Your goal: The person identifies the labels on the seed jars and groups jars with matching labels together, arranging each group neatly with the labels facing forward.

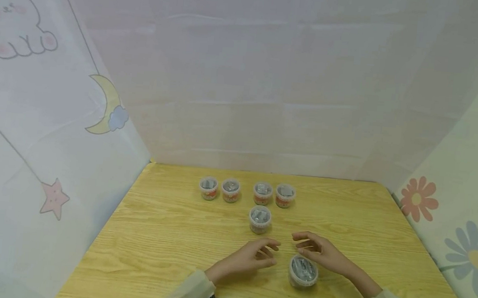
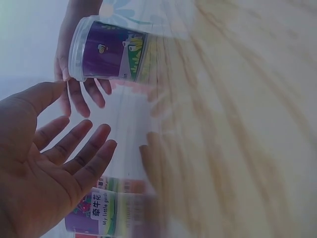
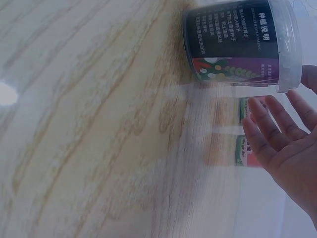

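A clear plastic tub (image 1: 303, 272) with a translucent lid and grey contents stands upright on the table near the front. Its purple and black label (image 3: 233, 44) carries printed text and vegetable drawings, seen in the right wrist view. My right hand (image 1: 324, 255) hovers at the tub's far right edge, fingers loosely bent and gripping nothing. To the left of the tub, my left hand (image 1: 251, 256) hangs apart from it, thumb and fingers spread. A second purple-labelled tub (image 1: 260, 219) stands farther back; the left wrist view shows its label (image 2: 91, 213) beyond the left hand.
Several similar tubs with red labels form a back row: two on the left, one of them this tub (image 1: 230, 190), and two on the right, including this tub (image 1: 285, 195). The wooden table (image 1: 164, 236) meets patterned cloth walls (image 1: 247, 98) at its back and sides.
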`<move>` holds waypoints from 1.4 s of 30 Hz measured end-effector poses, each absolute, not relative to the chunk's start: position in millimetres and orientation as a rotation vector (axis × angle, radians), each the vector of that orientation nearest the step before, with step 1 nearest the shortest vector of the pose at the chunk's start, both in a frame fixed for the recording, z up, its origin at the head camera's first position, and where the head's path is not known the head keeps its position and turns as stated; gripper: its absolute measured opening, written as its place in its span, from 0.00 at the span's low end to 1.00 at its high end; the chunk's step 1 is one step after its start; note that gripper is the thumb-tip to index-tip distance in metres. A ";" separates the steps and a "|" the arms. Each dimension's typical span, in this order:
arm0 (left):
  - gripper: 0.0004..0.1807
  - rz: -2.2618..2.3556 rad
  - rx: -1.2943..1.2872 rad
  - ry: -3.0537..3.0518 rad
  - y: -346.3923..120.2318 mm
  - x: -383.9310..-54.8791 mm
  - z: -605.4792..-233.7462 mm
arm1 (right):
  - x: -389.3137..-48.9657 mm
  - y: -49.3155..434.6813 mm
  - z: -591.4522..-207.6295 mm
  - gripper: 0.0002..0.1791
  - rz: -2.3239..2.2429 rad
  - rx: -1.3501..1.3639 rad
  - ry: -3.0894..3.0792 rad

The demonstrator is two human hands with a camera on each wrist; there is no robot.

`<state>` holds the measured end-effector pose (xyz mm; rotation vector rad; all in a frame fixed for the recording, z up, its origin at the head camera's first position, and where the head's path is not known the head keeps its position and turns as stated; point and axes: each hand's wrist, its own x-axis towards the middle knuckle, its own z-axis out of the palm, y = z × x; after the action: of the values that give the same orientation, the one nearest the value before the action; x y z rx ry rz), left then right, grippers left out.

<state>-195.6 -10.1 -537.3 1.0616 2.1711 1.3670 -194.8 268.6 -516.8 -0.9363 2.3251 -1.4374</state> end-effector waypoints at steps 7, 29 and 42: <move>0.28 1.337 1.077 2.163 -6.3 -193.9 -534.5 | -194.5 272.2 -515.6 0.21 -1.426 -0.974 2.313; 0.28 1.278 1.108 2.132 5.6 -188.7 -537.5 | -188.9 285.3 -521.5 0.25 -1.443 -0.890 2.185; 0.28 1.279 1.058 2.113 13.2 -182.6 -537.9 | -181.6 289.3 -522.9 0.26 -1.391 -0.858 2.162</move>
<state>-182.6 13.2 -537.9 1.0582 2.1127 1.2791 -181.6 289.3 -522.9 -0.8583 2.1618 -1.3914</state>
